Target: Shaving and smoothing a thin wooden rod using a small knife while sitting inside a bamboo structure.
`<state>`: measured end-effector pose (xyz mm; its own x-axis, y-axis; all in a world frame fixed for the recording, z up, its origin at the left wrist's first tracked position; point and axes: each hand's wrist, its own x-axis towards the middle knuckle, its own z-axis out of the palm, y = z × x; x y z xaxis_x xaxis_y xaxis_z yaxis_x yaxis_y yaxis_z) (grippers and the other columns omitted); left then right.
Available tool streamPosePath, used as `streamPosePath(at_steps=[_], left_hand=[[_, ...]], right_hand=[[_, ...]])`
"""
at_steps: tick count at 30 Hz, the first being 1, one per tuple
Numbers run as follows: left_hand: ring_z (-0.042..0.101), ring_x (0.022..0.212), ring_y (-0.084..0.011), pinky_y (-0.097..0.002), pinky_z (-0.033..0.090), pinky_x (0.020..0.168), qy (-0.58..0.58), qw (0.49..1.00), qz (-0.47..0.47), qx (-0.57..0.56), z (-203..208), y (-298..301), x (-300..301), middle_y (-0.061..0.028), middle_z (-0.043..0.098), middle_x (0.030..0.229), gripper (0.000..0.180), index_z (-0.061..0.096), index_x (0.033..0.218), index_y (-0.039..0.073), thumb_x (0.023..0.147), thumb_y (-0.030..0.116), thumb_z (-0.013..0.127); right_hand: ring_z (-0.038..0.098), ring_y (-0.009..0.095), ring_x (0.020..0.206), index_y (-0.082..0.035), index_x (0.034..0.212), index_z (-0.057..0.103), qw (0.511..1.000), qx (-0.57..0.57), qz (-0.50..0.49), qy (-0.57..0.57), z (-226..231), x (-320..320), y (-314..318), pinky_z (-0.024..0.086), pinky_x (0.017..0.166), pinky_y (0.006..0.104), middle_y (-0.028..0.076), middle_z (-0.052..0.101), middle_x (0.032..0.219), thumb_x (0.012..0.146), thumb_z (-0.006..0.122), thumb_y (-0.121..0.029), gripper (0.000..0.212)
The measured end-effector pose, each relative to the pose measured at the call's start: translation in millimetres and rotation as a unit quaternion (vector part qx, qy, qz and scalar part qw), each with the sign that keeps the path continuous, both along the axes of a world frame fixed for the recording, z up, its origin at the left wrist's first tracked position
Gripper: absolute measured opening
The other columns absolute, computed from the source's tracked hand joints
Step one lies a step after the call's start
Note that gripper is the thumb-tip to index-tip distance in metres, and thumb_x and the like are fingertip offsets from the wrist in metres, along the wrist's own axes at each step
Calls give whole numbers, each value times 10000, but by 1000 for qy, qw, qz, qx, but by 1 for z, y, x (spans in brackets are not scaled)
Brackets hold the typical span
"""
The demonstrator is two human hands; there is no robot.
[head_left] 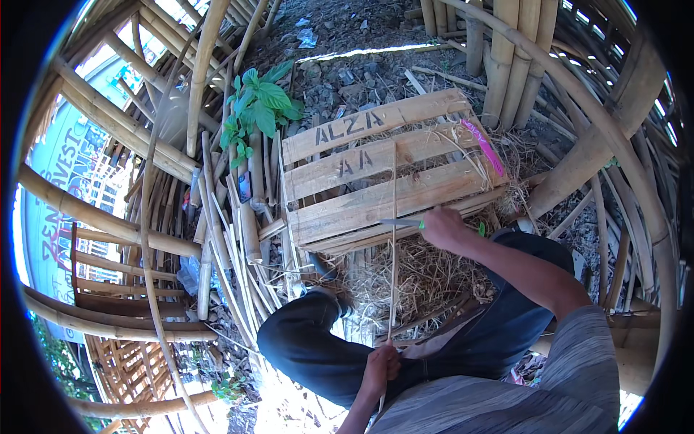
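Observation:
My right hand (442, 228) is closed around the green handle of a knife (399, 222), whose blade points left and crosses a thin bamboo strip (393, 278). My left hand (381, 367) grips that strip near its lower end, close to my lap. The strip runs upward from there, and its far end rests over the slats of a wooden crate (340, 210). Dark lettering marks the upper slats, and a pink strip (483, 147) lies at the crate's right side. Whether the blade is cutting into the strip I cannot tell.
Straw-like shavings (412, 289) cover the ground between my legs. Bamboo poles (249, 224) and split pieces lie left of the crate, beside a green leafy plant (260, 105). Thick bamboo posts (510, 65) stand at the back right, and a curved pole (578, 94) arches along the right.

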<state>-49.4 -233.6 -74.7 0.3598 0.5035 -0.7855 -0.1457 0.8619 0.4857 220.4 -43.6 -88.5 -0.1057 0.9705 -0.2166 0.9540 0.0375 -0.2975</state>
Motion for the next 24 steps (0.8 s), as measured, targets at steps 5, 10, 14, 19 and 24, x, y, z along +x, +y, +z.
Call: streamPosePath(at_steps=[5, 10, 14, 19, 24], left_hand=[[223, 414, -39, -212, 159, 371, 38, 998, 3, 56, -9, 7, 9, 69, 252, 528, 364, 333, 624, 152, 950, 310, 374], [228, 412, -36, -212, 164, 371, 56, 995, 0, 79, 1, 1, 10, 70, 263, 523, 368, 328, 619, 154, 952, 304, 377], [228, 414, -34, -211, 162, 371, 35, 998, 9, 49, -3, 5, 8, 74, 262, 527, 368, 326, 620, 154, 952, 303, 377], [228, 419, -33, -209, 157, 371, 24, 999, 4, 47, -2, -2, 5, 75, 263, 534, 366, 322, 622, 155, 949, 307, 384], [224, 410, -35, -203, 152, 362, 34, 999, 13, 37, 3, 1, 0, 71, 241, 536, 362, 322, 623, 162, 945, 318, 376]], right_hand=[[603, 255, 471, -20, 621, 638, 989, -9, 138, 50, -4, -56, -51, 504, 464, 390, 141, 583, 523, 681, 563, -163, 173], [621, 258, 509, -28, 584, 629, 989, 67, 133, -13, -6, -34, -21, 508, 484, 383, 146, 594, 546, 659, 549, -149, 163], [620, 256, 508, -27, 619, 624, 995, 47, 86, 3, -14, -37, -28, 486, 421, 376, 149, 591, 543, 700, 545, -167, 180], [606, 232, 491, -41, 610, 616, 989, -14, 149, -17, -5, -43, -42, 474, 410, 367, 131, 588, 540, 693, 551, -168, 166], [603, 238, 490, -8, 628, 628, 997, -3, 74, 8, 1, -42, -21, 485, 429, 368, 144, 593, 559, 694, 540, -158, 186]])
